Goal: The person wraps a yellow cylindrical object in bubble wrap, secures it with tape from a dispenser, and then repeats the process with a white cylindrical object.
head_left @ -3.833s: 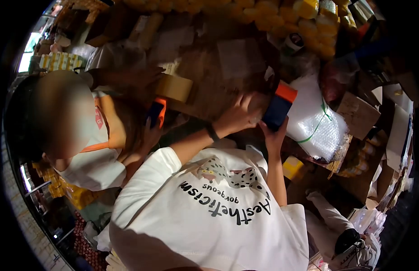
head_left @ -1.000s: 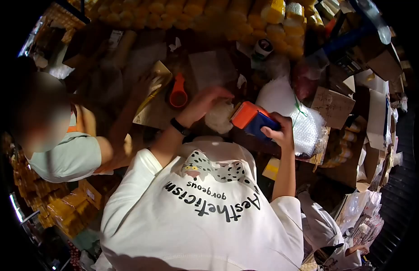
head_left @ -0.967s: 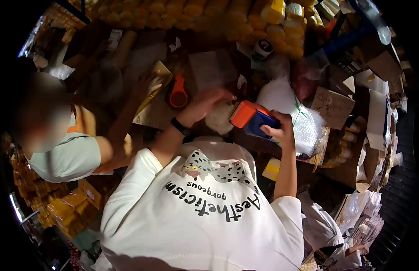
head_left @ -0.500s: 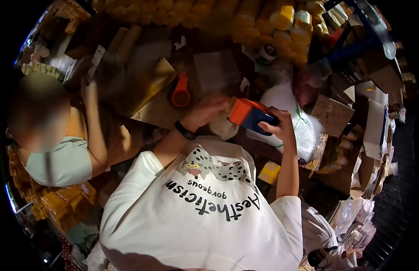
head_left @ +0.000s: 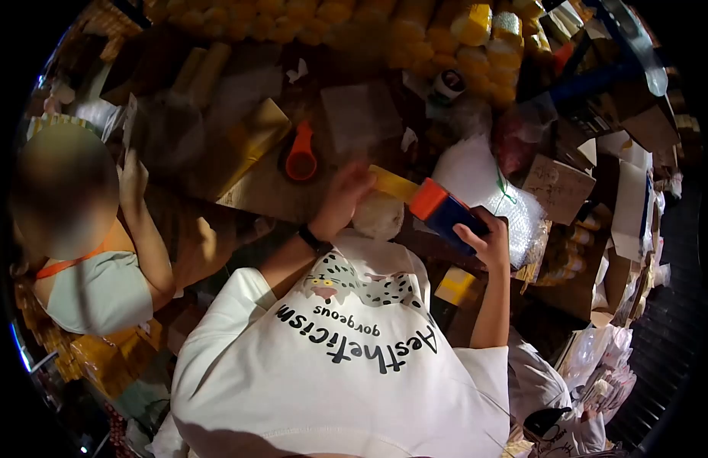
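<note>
By the left hand point(head_left: 345, 198), the free end of a yellow tape strip point(head_left: 396, 184) appears to be pinched at the fingertips, though the exact grip is shadowed. By the right hand point(head_left: 487, 238), the blue body of an orange-and-blue tape dispenser point(head_left: 449, 214) is gripped, thumb laid on top. The strip is stretched between the two, above a whitish wrapped bundle point(head_left: 379, 216); whether the bundle is touched by it cannot be told.

The step in hand is judged to be the drawing-out of tape. For this, the strip should be kept taut and flat, the dispenser should be held in line with it, and the sticky face should be kept away from the fingers.

Beyond the left hand, a round orange tool point(head_left: 300, 162) is placed on the work surface. To the right, a bubble-wrapped pack point(head_left: 531, 217) is tied with green string point(head_left: 510, 191).

On the white shirt point(head_left: 293, 382), "Aestheticism" and "gorgeous" can be read, upside down. On the cardboard box point(head_left: 558, 187), faint marks are seen, but no word can be made out.
</note>
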`<state>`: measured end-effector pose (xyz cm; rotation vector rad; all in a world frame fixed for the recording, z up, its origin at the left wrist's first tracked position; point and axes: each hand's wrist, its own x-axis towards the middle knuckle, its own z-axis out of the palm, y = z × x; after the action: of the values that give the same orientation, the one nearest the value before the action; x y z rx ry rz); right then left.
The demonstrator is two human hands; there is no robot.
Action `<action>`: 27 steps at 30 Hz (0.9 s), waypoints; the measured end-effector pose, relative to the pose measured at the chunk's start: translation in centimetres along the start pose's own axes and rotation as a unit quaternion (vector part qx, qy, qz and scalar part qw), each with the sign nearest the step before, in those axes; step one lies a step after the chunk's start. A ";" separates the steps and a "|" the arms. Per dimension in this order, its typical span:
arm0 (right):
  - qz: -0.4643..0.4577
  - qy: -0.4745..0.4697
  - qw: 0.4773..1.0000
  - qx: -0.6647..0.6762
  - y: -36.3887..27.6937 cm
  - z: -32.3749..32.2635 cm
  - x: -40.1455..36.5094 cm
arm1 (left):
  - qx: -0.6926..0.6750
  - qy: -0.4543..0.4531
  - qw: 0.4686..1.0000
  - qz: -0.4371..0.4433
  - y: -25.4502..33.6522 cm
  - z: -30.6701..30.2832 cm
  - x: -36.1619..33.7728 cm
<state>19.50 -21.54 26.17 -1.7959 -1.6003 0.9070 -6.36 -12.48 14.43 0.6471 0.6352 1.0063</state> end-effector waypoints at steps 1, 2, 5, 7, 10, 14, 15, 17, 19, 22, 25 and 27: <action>0.041 0.002 0.999 0.030 0.4 -0.4 -0.6 | 0.008 -0.010 1.000 0.006 -0.4 -0.3 -0.2; 0.023 0.021 0.999 0.045 0.0 -0.3 -1.0 | 0.018 0.001 1.000 0.012 -0.6 0.1 -0.4; 0.020 0.029 0.985 -0.168 -2.3 -0.2 -1.3 | 0.102 -0.004 0.992 0.072 -0.5 1.8 -0.8; 0.024 0.044 0.977 -0.207 -3.0 0.3 -0.8 | 0.225 -0.056 0.959 0.163 0.0 3.0 -1.3; 0.042 0.118 0.948 -0.291 -1.6 0.8 1.0 | 0.372 -0.143 0.866 0.303 0.0 4.0 -2.3; 0.187 0.277 0.889 -0.312 4.5 -3.4 3.4 | 0.329 -0.230 0.868 0.294 -0.6 4.8 -3.0; 0.169 0.329 0.868 -0.332 5.1 -3.6 3.1 | 0.270 -0.181 0.925 0.198 -1.6 3.5 -2.5; 0.069 0.377 0.859 -0.340 8.9 -3.2 3.8 | 0.013 -0.080 0.997 0.014 -2.4 2.2 -1.7; -0.023 0.360 0.817 -0.451 13.9 -2.0 5.1 | -0.031 -0.093 0.995 -0.029 -1.1 2.8 -1.1; 0.099 0.212 0.869 -0.436 18.7 0.6 5.7 | -0.060 -0.117 0.989 -0.067 -1.2 2.6 -0.5; 0.027 0.289 0.850 -0.439 16.1 1.8 5.5 | -0.070 -0.144 0.985 -0.067 -1.8 2.3 -0.4; 0.002 0.249 0.962 -0.111 8.9 2.7 4.9 | -0.079 -0.161 0.982 -0.064 -1.7 2.5 -0.4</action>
<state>23.09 -17.85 16.97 -1.9771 -1.4050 0.2411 -3.69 -14.00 14.88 0.6045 0.3043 0.8007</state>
